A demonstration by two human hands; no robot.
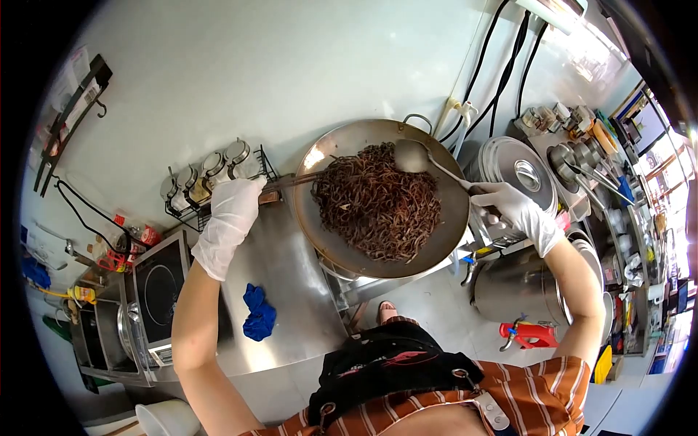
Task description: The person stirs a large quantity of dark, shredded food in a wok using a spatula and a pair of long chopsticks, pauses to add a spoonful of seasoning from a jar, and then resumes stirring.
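Observation:
A wide wok (363,267) holds a heap of dark brown shredded strips (378,207). My gloved right hand (509,207) is wrapped round the dark handle end of a ladle (411,155), whose metal bowl rests against the heap's upper right. From the left, my gloved left hand (231,218) grips long dark chopsticks (302,179). Their tips reach over the wok's left rim into the strips. The fingers of my left hand are mostly hidden by the glove and the viewing angle.
Lidded jars (214,163) stand in a wire rack behind my left hand. A crumpled blue cloth (259,312) lies on the steel counter (291,291). On the right are a lidded pot (525,174) and a large steel container (516,283). An induction hob (160,287) sits left.

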